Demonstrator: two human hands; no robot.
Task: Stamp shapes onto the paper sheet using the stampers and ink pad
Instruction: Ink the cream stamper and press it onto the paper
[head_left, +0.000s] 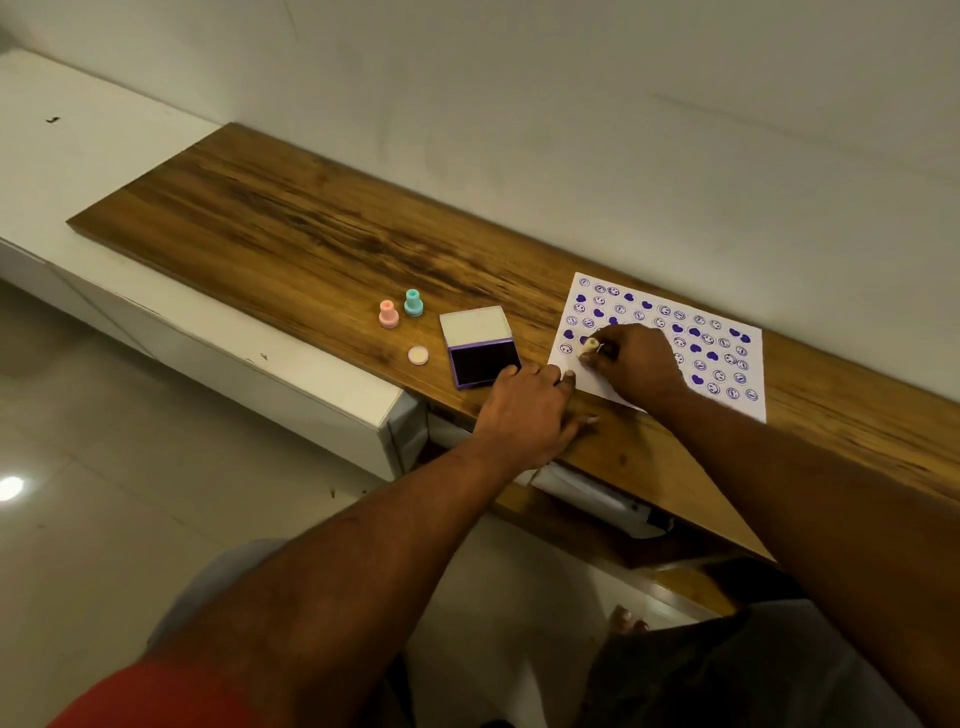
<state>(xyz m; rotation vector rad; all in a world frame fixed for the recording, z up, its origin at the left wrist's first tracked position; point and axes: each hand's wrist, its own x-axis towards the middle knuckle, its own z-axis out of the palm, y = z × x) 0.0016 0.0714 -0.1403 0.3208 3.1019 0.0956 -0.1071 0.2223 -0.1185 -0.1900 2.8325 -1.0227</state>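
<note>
I see my right hand (631, 358) pressing a cream stamper (589, 346) onto the paper sheet (737, 358), left hand (530, 410) flat at the counter's (311, 244) front edge.

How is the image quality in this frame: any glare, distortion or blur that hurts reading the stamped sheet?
Head view: dim, warm light; one glare spot on the floor tiles; wide-angle bending of the wooden shelf edges; stamps on the paper sheet slightly soft but readable; right hand hides part of it.

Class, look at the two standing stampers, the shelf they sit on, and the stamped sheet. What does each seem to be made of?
Pink stamper and teal stamper: probably plastic, going by their smooth, even pastel colour. Shelf: wood or wood-look laminate, with streaked brown grain and a slight sheen. Sheet: thin white matte paper, lying flat.
</note>
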